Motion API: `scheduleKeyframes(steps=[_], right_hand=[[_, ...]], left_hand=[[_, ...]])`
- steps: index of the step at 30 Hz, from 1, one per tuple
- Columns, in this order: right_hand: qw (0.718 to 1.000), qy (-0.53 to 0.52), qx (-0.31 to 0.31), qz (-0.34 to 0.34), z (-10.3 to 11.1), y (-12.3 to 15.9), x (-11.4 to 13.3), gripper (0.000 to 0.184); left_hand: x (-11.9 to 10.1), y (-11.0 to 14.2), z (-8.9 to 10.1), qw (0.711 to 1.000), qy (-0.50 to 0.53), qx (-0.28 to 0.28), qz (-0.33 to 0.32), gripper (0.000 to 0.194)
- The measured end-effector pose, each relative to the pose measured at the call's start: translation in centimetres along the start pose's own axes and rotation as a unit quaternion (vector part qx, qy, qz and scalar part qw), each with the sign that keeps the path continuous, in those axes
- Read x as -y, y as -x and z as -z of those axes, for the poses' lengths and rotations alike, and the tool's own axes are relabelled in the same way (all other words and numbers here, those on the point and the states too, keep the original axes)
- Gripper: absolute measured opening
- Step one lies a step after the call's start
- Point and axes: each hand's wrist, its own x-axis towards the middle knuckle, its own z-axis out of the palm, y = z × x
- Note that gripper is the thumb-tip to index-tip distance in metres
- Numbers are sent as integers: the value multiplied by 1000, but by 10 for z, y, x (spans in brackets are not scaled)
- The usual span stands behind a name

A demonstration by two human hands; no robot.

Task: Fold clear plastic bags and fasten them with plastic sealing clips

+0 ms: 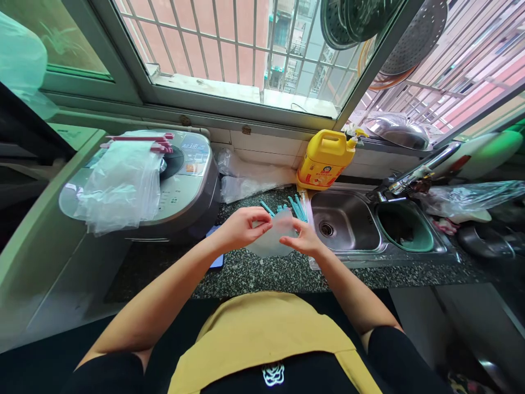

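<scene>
I have a frosted plastic bag (266, 246) in front of me, just above the speckled counter (254, 279), with my right hand (307, 239) holding its right side: the thumb lies over the near face and the fingers go behind the film. My left hand (243, 227) meets the bag's upper left edge with thumb and fingertips drawn close together, a narrow gap at most; I cannot tell whether the film is pinched there. Right behind the bag lie some teal sticks (298, 208), partly hidden by the film and my right fingers. My left forearm crosses over a flat blue thing (217, 261), so only bits of it show on either side. Farther left stands a grey appliance (184, 200) with a stack of translucent bags (123, 186) spread over its lid, dark pink strips (164, 143) along their top edge. Crumpled clear plastic (256, 183) lies against the tiles, between the appliance and a yellow jug (326, 161) with a pump top. That jug stands upright behind the near corner of the steel sink (344, 221), close on my right. Beyond it a green basin (404, 232) sits under the tap (412, 180), and a dark pan (484, 241) rests at the far right.
</scene>
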Motion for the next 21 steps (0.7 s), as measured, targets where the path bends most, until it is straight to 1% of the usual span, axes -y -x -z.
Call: scheduleKeyframes(steps=[4,6,8,9,11,12,14,15,17,19,20,21], right_hand=[[999,7,-13,-30,-5,9,-24,37],[999,6,-22,-34,-6,14,-31,36],[999,12,-30,-26,-7,16,-32,35],[999,19,-30,-20,-8,16,-31,34],[999,35,-24,-11,-11,13,-29,30],[999,40,-21,-8,-12,12,-28,29],[999,45,-18,-8,-14,10,-29,25],[999,46,-18,-11,-14,10,-31,22],[998,54,-22,-24,-11,13,-38,22],[996,74,-32,-41,-5,19,-48,30],[995,84,-38,-48,-1,23,-52,31],[994,91,-42,-53,3,27,-56,28]], left_hand=[[0,3,12,1000,12,-12,10,19],[-1,4,16,1000,10,-14,21,19],[-1,4,17,999,-6,-20,49,17],[-1,3,16,997,-20,-28,67,22],[-2,-1,13,993,-46,-51,99,38],[-2,-4,12,991,-52,-60,105,39],[-3,-9,8,993,-40,-68,92,23],[-3,-11,7,994,-27,-72,80,18],[-3,-13,8,994,-10,-87,59,21],[-4,-13,11,993,-9,-102,51,20],[-4,-12,13,993,-10,-106,50,20],[-5,-11,16,993,-11,-105,48,20]])
